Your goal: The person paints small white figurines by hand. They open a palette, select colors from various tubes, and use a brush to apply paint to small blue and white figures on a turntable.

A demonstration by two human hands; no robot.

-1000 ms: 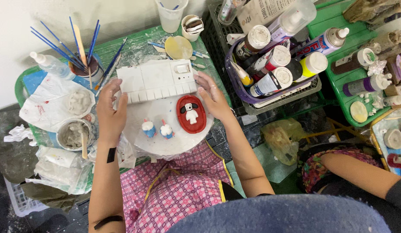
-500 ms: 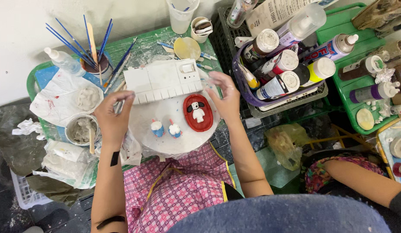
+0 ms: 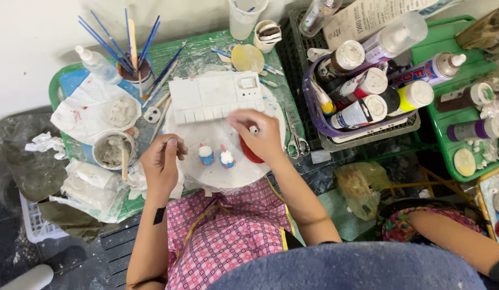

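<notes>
My right hand [image 3: 263, 137] is over the round white board [image 3: 222, 174], fingers pinched on a small white clay figure [image 3: 253, 129]. It covers most of a red dish [image 3: 248, 153]. Two small figures, blue below and white on top [image 3: 206, 154] [image 3: 226, 158], stand on the board just left of that hand. My left hand [image 3: 162, 164] rests at the board's left edge with fingers curled; nothing shows in it. A white paint palette [image 3: 214, 96] lies across the board's far side.
A jar of blue-handled brushes [image 3: 136, 67] stands at the back left, with a cup of grey paste [image 3: 111, 149] and crumpled paper nearby. Scissors [image 3: 296, 140] lie right of the board. A purple basket of paint bottles [image 3: 362, 91] and green trays sit at the right. Another person's arm [image 3: 453, 236] is at the lower right.
My right hand moved from the palette's edge down over the red dish and took up the small white figure. My left hand dropped from the palette to the board's left edge.
</notes>
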